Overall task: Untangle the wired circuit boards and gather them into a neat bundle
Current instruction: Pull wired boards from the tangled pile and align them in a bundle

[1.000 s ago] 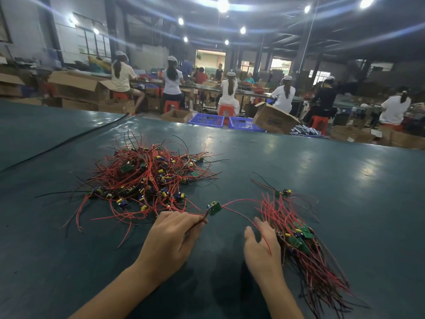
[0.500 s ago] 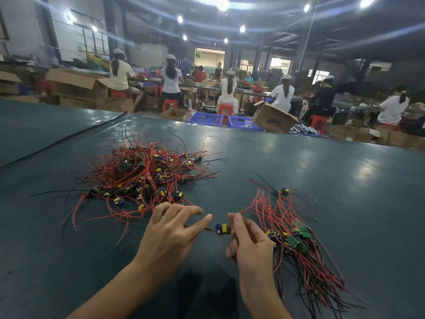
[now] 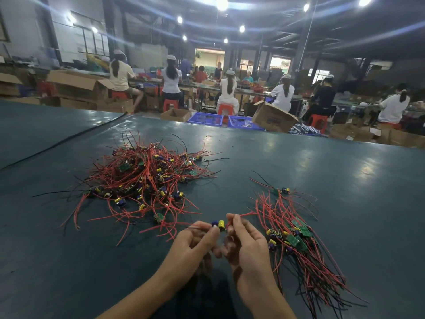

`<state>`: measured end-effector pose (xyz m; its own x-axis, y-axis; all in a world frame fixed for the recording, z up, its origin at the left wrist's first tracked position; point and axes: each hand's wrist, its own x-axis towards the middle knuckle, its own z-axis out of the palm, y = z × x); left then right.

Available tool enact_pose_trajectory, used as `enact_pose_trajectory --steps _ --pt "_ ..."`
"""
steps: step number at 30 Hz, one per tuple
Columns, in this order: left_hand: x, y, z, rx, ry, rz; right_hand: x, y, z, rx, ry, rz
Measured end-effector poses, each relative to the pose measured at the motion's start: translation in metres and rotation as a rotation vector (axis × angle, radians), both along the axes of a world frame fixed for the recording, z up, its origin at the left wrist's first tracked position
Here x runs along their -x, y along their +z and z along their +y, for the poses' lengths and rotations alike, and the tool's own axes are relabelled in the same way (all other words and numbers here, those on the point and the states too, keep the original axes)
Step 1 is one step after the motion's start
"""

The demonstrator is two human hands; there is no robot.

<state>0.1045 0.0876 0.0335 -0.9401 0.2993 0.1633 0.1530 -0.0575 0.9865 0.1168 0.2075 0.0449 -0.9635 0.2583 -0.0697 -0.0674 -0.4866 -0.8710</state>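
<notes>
Red leads of the circuit board [image 3: 218,224], pinched by left hand [image 3: 193,246] and right hand [image 3: 245,246] in tight grips above the desk [image 3: 310,157], could snag the ten-o'clock tangled pile [image 3: 142,180] or scatter the three-o'clock bundle [image 3: 299,240].

Dim hall, ceiling lamps [image 3: 222,3] flare into blue streaks — glare patches on the bench [image 3: 345,203]. Wide-angle bends the edges; background soft, dark shadow under the forearms.

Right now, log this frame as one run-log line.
left hand: pinches circuit board with blue and yellow parts | right hand: pinches its red wire | tangled red-wire pile: left | aligned bundle: right, on green table
</notes>
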Motion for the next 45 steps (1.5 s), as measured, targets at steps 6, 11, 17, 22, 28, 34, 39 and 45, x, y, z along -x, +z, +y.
enact_pose_trajectory --steps 6,11,17,22,28,34,39,45 --pt "0.006 -0.005 -0.002 0.018 0.127 0.029 0.002 -0.006 -0.003 -0.124 -0.070 -0.072" --pt "0.006 -0.009 0.003 -0.071 0.175 -0.035 0.009 -0.005 0.005 0.018 -0.231 -0.157" --pt "0.008 -0.005 -0.001 -0.090 0.155 0.015 0.015 -0.003 0.040 0.160 -0.410 -0.103" --pt "0.006 -0.007 -0.001 -0.060 0.161 0.035 0.009 -0.005 0.023 0.038 -0.229 -0.066" --pt "0.008 -0.006 -0.005 0.016 0.136 0.096 0.002 -0.009 -0.007 -0.195 -0.104 -0.081" --pt "0.007 -0.002 -0.004 0.009 0.115 0.125 0.011 0.002 0.027 0.107 -0.357 -0.119" --pt "0.008 0.001 -0.002 -0.140 0.194 0.001 0.010 0.003 0.035 0.207 -0.332 -0.085" --pt "0.022 0.013 -0.014 -0.567 0.198 -0.361 0.000 0.006 0.022 0.095 0.038 0.095"
